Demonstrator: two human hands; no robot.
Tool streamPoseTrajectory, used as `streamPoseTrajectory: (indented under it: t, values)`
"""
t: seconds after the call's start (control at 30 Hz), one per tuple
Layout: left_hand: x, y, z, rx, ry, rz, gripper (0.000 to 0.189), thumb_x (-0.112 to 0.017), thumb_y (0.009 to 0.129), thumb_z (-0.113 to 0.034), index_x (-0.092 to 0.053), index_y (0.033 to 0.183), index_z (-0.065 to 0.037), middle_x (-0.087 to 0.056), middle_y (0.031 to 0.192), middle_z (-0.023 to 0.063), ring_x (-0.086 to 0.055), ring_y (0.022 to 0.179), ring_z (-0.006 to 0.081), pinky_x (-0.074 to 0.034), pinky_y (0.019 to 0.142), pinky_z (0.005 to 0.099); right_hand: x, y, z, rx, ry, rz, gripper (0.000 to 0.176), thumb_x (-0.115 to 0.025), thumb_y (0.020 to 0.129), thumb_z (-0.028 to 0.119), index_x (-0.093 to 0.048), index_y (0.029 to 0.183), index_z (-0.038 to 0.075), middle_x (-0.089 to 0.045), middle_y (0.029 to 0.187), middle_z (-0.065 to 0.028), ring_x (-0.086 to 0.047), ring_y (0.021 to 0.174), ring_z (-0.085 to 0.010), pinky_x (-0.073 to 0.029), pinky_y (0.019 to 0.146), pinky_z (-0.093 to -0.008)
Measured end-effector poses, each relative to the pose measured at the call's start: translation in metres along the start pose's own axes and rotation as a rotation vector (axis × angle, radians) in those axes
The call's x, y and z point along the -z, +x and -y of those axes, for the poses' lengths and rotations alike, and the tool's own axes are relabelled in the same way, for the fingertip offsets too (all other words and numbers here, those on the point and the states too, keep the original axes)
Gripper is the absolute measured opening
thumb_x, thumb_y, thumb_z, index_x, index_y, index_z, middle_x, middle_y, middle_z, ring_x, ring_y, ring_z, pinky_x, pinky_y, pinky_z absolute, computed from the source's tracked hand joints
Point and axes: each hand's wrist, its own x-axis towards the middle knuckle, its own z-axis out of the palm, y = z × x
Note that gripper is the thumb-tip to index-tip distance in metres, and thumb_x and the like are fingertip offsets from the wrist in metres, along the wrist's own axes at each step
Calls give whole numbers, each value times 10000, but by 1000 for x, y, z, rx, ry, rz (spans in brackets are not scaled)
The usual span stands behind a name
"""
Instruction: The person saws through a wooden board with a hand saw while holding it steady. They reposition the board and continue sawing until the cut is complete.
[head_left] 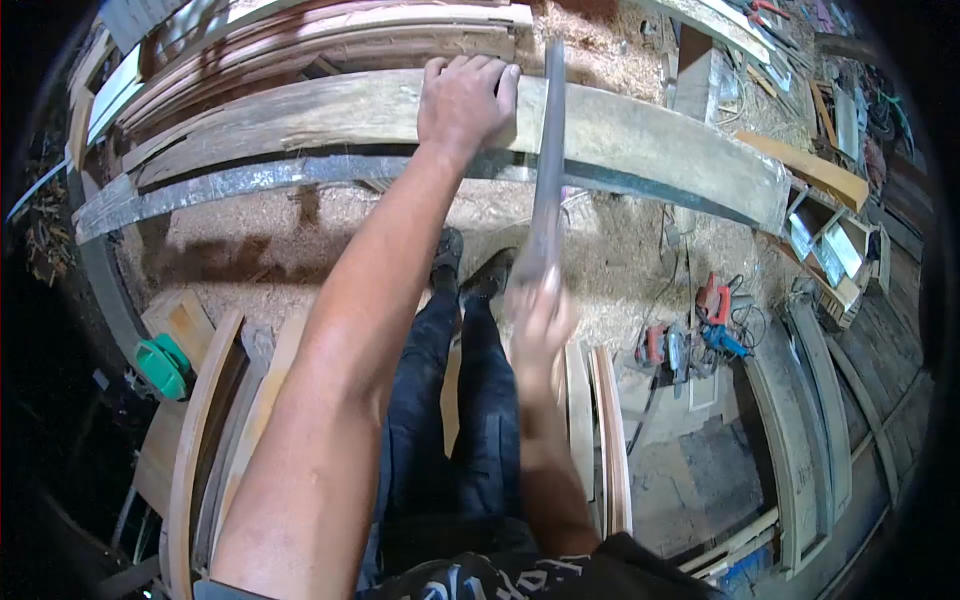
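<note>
A long wooden plank lies across the upper part of the view on a grey beam. My left hand presses on the plank near its middle, fingers curled over the far edge and thumb apart. Just right of it, a handsaw points away from me, its blade crossing over the plank and beam. My right hand is closed around the near end of the saw, blurred by motion. Whether the blade touches the wood cannot be made out.
Stacked boards lie beyond the plank. Red and blue power tools with cords sit at the right on the floor. A green object is at the left. Wooden frames stand lower right. Sawdust covers the floor around my shoes.
</note>
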Motion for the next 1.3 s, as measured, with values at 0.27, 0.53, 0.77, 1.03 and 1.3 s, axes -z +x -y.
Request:
streamPoseTrajectory:
  t: [0.27, 0.53, 0.77, 1.03, 1.3]
  values:
    - [-4, 0, 4, -31, 12, -38, 312, -532, 966, -324, -748, 950, -100, -738, 974, 60, -668, 964, 235, -413, 969, 415, -34, 70, 12, 32, 54, 69, 463, -523, 1017, 386, -568, 719, 34, -520, 593, -10, -475, 531, -82, -334, 476, -280]
    - [-3, 2, 1, 3, 8, -32, 272, -561, 954, -309, -753, 930, -118, -735, 957, 60, -666, 922, 232, -413, 961, 407, 34, -70, -69, 74, 29, 88, 406, -415, 1054, 305, -490, 744, 53, -453, 628, 23, -392, 543, -64, -315, 499, -237]
    - [-2, 4, 0, -21, -15, -58, 244, -580, 942, -292, -749, 898, -120, -730, 932, 45, -662, 891, 225, -416, 950, 402, -19, 76, 17, -13, 233, 277, 482, -432, 1062, 327, -495, 662, 67, -463, 597, 17, -390, 519, -74, -292, 498, -263]
    - [-4, 3, 0, -15, -32, -73, 224, -591, 935, -268, -747, 891, -113, -730, 929, 41, -662, 916, 222, -415, 943, 404, 28, -20, 4, -550, 363, 375, 603, -388, 1068, 392, -492, 557, 89, -502, 571, -34, -453, 518, -129, -349, 525, -279]
    - [-3, 1, 0, -15, -14, -60, 247, -573, 949, -292, -741, 916, -114, -717, 921, 55, -654, 918, 228, -404, 958, 404, 24, 3, 24, -608, 255, 201, 655, -442, 1051, 448, -405, 479, 131, -427, 480, -3, -399, 424, -127, -306, 467, -272]
